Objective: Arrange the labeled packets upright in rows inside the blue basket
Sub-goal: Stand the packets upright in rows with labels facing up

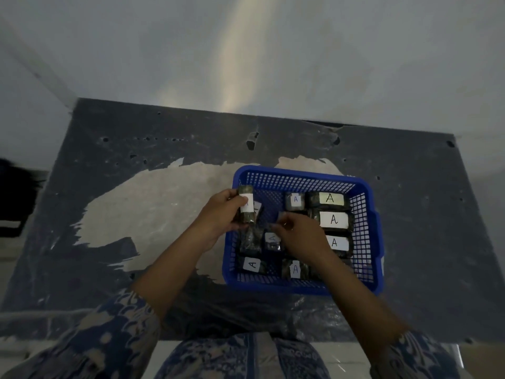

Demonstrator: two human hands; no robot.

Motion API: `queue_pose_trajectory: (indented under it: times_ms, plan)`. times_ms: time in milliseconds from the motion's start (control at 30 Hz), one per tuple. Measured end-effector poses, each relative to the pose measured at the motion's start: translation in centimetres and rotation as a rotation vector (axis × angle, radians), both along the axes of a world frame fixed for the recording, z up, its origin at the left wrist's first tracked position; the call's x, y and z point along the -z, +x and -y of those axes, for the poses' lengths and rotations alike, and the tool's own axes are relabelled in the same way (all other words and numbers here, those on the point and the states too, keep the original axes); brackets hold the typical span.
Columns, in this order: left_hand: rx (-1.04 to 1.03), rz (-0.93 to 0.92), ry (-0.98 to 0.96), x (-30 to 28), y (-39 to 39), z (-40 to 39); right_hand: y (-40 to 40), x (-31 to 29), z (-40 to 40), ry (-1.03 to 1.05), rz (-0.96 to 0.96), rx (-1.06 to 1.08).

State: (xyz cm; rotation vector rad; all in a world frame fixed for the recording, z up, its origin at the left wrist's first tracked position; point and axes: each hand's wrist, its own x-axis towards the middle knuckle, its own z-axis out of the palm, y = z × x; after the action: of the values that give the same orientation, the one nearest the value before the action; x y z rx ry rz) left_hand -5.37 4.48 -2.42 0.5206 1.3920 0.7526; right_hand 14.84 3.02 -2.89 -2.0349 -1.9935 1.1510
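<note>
A blue mesh basket (300,175) sits on the table right of centre. Inside lie several dark packets with white "A" labels: three in a column along the right wall (334,219), one small packet at the back (295,201), others at the front (295,269) and front left (252,264). My left hand (218,214) is shut on a dark packet (246,205), holding it upright over the basket's left rim. My right hand (297,233) reaches into the basket's middle, fingertips pinched near a packet (272,240); whether it grips anything is unclear.
The table (136,203) is dark grey with a large worn pale patch left of the basket. A white wall rises behind it. A dark object (13,198) sits off the table's left edge. My patterned blue sleeves fill the bottom of the view.
</note>
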Motion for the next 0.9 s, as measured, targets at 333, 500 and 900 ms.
queue_pose_trajectory:
  times_ms: [333,500,900]
  plan:
    - [0.035,-0.042,0.022,-0.2,0.4,0.0,-1.3,2.5,1.4,0.191,0.39,-0.231]
    - [0.019,-0.062,0.028,-0.1,1.4,-0.1,-0.4,1.7,0.9,0.207,0.002,-0.045]
    - [-0.158,-0.122,-0.023,0.7,6.6,-0.7,1.6,-0.1,-2.7,0.337,-0.32,-0.086]
